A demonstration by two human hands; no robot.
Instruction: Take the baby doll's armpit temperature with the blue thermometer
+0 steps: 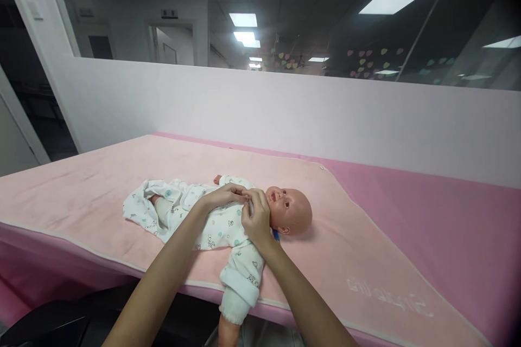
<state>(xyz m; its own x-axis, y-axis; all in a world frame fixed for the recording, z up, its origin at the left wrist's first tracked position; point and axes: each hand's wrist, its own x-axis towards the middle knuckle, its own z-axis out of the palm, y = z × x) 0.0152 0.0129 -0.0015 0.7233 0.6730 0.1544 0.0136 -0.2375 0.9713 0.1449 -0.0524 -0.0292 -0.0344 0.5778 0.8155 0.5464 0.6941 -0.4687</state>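
White printed romper (220, 225) clothes a baby doll (291, 209) that lies on its back near the front edge of a padded table, head to the right and legs to the left. The romper's lower half lies open and rumpled around the doll's legs. Its near arm, in a long sleeve with a folded cuff, reaches toward the camera and hangs over the table's edge. Both of the person's bare hands meet at the romper's neckline, just below the doll's chin. The left hand (225, 196) comes in from the lower left, its fingers curled and their tips drawn together on the fabric at the collar. The right hand (256, 220) comes in from the lower right, thumb and fingers pinching the collar edge, its knuckles touching the doll's cheek. A small blue scrap (277, 236) shows under the doll's neck; what it is cannot be told. Under the doll lies a pale pink blanket (101, 190) with raised lettering near its right front corner, spread over a deeper pink table cover (439, 217). Behind the table stands a low white wall (285, 108) topped by a glass pane (345, 21) that mirrors ceiling lights and small heart-shaped stickers.
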